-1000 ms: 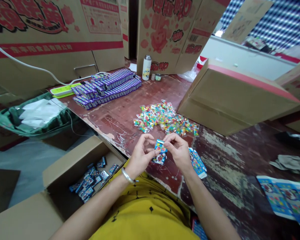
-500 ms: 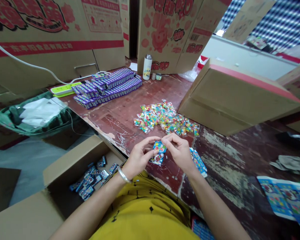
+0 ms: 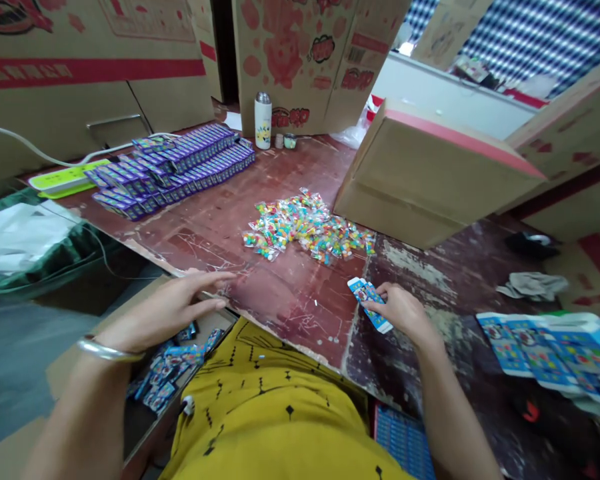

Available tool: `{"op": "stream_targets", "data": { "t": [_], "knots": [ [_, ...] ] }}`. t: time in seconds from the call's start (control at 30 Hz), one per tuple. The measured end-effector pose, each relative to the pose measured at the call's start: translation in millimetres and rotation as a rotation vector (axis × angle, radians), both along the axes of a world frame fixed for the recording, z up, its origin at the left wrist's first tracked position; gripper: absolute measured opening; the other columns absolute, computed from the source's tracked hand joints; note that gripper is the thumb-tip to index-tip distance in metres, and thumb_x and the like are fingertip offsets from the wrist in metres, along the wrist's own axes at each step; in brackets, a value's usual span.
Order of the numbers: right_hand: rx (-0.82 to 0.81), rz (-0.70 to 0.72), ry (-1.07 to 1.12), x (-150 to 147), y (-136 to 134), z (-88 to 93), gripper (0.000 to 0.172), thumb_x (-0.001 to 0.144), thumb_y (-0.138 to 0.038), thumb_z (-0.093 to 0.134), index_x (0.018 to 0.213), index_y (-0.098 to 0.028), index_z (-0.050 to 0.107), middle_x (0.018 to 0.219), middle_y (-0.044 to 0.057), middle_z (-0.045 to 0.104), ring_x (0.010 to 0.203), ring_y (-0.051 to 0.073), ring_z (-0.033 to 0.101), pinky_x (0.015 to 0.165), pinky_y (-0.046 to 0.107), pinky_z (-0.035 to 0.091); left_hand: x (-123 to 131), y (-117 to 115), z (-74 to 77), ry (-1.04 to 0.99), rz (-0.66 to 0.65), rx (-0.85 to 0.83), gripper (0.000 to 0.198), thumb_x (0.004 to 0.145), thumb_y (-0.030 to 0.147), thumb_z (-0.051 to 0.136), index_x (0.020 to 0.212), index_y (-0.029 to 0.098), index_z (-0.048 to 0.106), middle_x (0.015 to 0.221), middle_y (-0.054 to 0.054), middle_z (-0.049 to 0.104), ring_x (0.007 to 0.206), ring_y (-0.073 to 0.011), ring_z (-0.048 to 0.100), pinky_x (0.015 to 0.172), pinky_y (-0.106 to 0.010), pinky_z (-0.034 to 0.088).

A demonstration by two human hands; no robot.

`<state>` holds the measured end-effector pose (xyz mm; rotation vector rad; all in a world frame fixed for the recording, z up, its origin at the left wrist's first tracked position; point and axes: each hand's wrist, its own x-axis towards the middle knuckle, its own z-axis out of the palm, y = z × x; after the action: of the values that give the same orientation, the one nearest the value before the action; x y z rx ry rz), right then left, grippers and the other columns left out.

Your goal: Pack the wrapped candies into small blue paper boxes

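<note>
My left hand (image 3: pixel 173 310) is stretched out flat with fingers apart, empty, above the open cardboard box (image 3: pixel 45 373) that holds several small blue boxes (image 3: pixel 173 363). My right hand (image 3: pixel 400 310) rests on the table and grips a stack of flat blue cartons (image 3: pixel 367 303). A pile of small bags of coloured candy (image 3: pixel 305 227) lies on the worn red table (image 3: pixel 280 300) just beyond both hands.
Rows of purple boxes (image 3: pixel 173 167) sit at the far left beside a yellow-green power strip (image 3: pixel 67 180). A bottle (image 3: pixel 263 120) stands at the back. A big cardboard box (image 3: pixel 430 173) is at right. Printed blue sheets (image 3: pixel 545 347) lie at right.
Both hands held one small blue box together before. The left hand has swung left over the open box and is empty; the right hand has dropped to the flat cartons.
</note>
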<state>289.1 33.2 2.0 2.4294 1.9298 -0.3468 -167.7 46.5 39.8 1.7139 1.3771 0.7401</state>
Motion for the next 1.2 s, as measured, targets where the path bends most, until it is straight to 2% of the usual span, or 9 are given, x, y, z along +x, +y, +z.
{"op": "stream_targets", "data": {
  "t": [0.13,0.27,0.4,0.47,0.57,0.7,0.83,1.03,1.2],
  "knots": [
    [-0.010,-0.006,-0.052,-1.9,1.3,-7.9,0.046,0.064,-0.056,0.072,0.091,-0.019,0.065,0.092,0.011,0.067,0.079,0.024,0.065,0.059,0.027,0.037,38.5,-0.3,-0.6,0.007,-0.227,-0.118,0.044,0.079,0.037,0.064,0.122,0.026,0.062,0.104,-0.006,0.072,0.086,-0.0219,0.067,0.079,-0.033,0.053],
    [0.129,0.000,0.072,-7.6,-1.8,1.0,0.031,0.073,-0.051,0.066,0.075,-0.020,0.062,0.077,0.005,0.065,0.067,0.019,0.059,0.056,0.026,0.034,83.0,-2.7,-1.8,-0.133,-0.293,-0.137,0.023,0.081,0.033,0.061,0.100,0.021,0.069,0.088,-0.003,0.071,0.077,-0.0176,0.064,0.072,-0.028,0.051],
    [0.365,0.074,0.469,-44.8,-12.3,20.4,0.034,0.086,-0.050,0.055,0.071,-0.020,0.058,0.059,-0.001,0.055,0.048,0.012,0.045,0.049,0.025,0.031,135.5,-11.9,-16.9,-0.370,-0.220,-0.158,0.019,0.083,0.035,0.061,0.080,0.016,0.062,0.088,-0.005,0.068,0.080,-0.0167,0.062,0.075,-0.029,0.049],
    [0.399,0.105,0.632,-74.5,-16.9,29.2,0.033,0.086,-0.049,0.057,0.072,-0.020,0.057,0.055,-0.003,0.052,0.046,0.011,0.042,0.046,0.024,0.029,160.0,-17.5,-24.7,-0.572,-0.177,-0.199,0.020,0.081,0.034,0.065,0.087,0.016,0.057,0.103,-0.007,0.065,0.093,-0.0182,0.061,0.084,-0.031,0.048],
    [0.403,0.156,0.810,-114.4,-21.3,36.5,0.028,0.087,-0.045,0.057,0.075,-0.020,0.059,0.060,-0.002,0.055,0.048,0.010,0.045,0.046,0.023,0.034,180.7,-22.3,-30.9,-0.764,-0.111,-0.248,0.033,0.078,0.035,0.070,0.099,0.018,0.052,0.104,-0.006,0.062,0.099,-0.0194,0.060,0.088,-0.034,0.048],
    [0.330,0.204,1.029,-137.6,-23.2,36.0,0.030,0.094,-0.043,0.047,0.104,-0.022,0.065,0.080,0.002,0.063,0.051,0.011,0.053,0.046,0.023,0.043,174.5,-21.8,-30.9,-0.886,-0.109,-0.303,0.037,0.075,0.036,0.074,0.096,0.017,0.050,0.092,-0.003,0.062,0.088,-0.0175,0.062,0.083,-0.032,0.049],
    [0.258,0.273,1.092,-136.9,-20.3,35.5,0.039,0.091,-0.039,0.053,0.127,-0.026,0.057,0.087,0.003,0.062,0.060,0.012,0.056,0.052,0.023,0.048,154.1,-19.0,-28.7,-0.970,-0.199,-0.377,0.038,0.075,0.032,0.075,0.103,0.018,0.055,0.101,-0.005,0.063,0.099,-0.0183,0.060,0.090,-0.032,0.046],
    [0.070,0.458,1.070,-132.7,-14.7,48.8,0.051,0.083,-0.030,0.065,0.132,-0.027,0.052,0.078,-0.003,0.060,0.057,0.008,0.050,0.052,0.019,0.042,127.0,-9.9,-26.8,-0.942,-0.355,-0.459,0.050,0.072,0.027,0.078,0.117,0.021,0.057,0.116,-0.009,0.062,0.109,-0.0204,0.059,0.089,-0.030,0.046],
    [-0.112,0.409,1.180,-129.9,-10.0,61.0,0.029,0.078,-0.033,0.070,0.102,-0.022,0.057,0.065,-0.005,0.060,0.049,0.008,0.054,0.047,0.019,0.043,117.2,-10.7,-22.7,-0.875,-0.466,-0.520,0.053,0.073,0.032,0.076,0.121,0.020,0.059,0.115,-0.011,0.065,0.105,-0.0226,0.061,0.094,-0.037,0.045]
  ]
}}
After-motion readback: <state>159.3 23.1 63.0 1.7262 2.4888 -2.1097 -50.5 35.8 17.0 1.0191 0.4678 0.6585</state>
